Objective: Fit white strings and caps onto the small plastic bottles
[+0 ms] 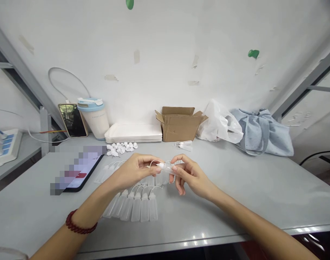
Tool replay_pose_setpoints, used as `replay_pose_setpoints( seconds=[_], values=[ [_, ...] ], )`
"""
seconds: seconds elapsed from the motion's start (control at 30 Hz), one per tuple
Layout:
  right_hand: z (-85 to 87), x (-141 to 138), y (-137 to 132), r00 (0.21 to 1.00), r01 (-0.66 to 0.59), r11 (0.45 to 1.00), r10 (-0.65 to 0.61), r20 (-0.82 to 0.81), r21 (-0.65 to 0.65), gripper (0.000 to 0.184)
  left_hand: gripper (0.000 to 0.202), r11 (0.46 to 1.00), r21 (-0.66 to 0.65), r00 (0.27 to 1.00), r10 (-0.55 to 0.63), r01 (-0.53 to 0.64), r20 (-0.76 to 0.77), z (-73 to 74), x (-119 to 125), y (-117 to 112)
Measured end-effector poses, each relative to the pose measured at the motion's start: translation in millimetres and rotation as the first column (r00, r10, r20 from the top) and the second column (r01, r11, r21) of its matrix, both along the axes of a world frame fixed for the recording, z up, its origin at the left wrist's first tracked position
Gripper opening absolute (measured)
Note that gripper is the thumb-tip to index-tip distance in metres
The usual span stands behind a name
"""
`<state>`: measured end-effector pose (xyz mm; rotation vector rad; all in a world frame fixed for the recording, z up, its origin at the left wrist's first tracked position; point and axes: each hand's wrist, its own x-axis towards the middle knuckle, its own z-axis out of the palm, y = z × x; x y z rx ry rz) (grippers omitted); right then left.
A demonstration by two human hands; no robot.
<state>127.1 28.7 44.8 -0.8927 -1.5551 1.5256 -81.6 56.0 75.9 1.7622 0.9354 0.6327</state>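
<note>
Above the table I hold a small translucent plastic bottle (168, 167), lying sideways between both hands. The finger and thumb of my left hand (136, 167) are closed at its white cap end (161, 165), where a thin curved strand loops up. My right hand (192, 175) pinches the bottle's body between thumb and fingers, its lower fingers curled loosely. Beneath my hands lies a row of similar capped bottles (137, 206), each with a thin curved strand. More bottles (108, 171) lie behind, partly hidden by my left hand and wrist.
Loose white caps (121, 148) lie in a pile behind my left hand. Two bottles (184, 145) lie before an open cardboard box (178, 126). White trays (135, 133), a tumbler (94, 117), phones (73, 121), a plastic bag (217, 122) and a blue cloth bag (262, 130) line the back and left.
</note>
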Motion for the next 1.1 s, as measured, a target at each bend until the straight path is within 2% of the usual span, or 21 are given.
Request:
replay_pose_setpoints(
  seconds=[0.27, 0.6, 0.87, 1.1],
  values=[
    [1.3, 0.7, -0.5, 1.000, 0.014, 0.999, -0.014, 0.019, 0.037, 0.017, 0.035, 0.998, 0.003, 0.996, 0.061, -0.061, -0.058, -0.3, 4.4, -1.0],
    [1.7, 1.2, 0.4, 0.998, 0.036, 0.998, -0.038, 0.055, 0.047, 0.018, 0.020, 1.000, 0.030, 1.000, 0.003, -0.003, 0.002, -1.2, 2.6, -3.3],
    [1.0, 0.6, -0.4, 0.995, 0.049, 0.995, -0.057, 0.083, 0.090, 0.018, 0.033, 1.000, 0.021, 0.998, 0.011, -0.010, -0.066, -1.1, 6.0, -2.8],
    [1.9, 0.7, -2.4, 0.992, 0.058, 0.995, -0.066, 0.105, 0.083, 0.018, 0.025, 0.999, 0.039, 0.999, -0.032, 0.033, -0.034, -3.3, 3.9, -3.1]
  ],
)
